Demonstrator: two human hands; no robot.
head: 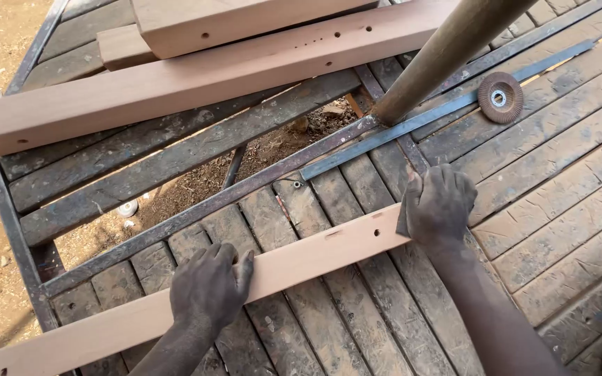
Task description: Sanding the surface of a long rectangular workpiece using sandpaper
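A long light-brown wooden bar [315,252] with small holes and a slot lies diagonally across a workbench of dusty wooden slats [559,202]. My left hand [210,285] presses flat on the bar near its middle, fingers spread over its top. At the bar's right end, my right hand [439,203] holds a small grey piece of sandpaper [404,209] against the end face.
Two larger wooden beams [175,83] are stacked at the back over the open metal frame [196,209]. A thick round pole [447,52] leans in from the upper right. A flap sanding disc [501,97] and a flat metal strip [412,129] lie on the slats. Sandy ground lies on the left.
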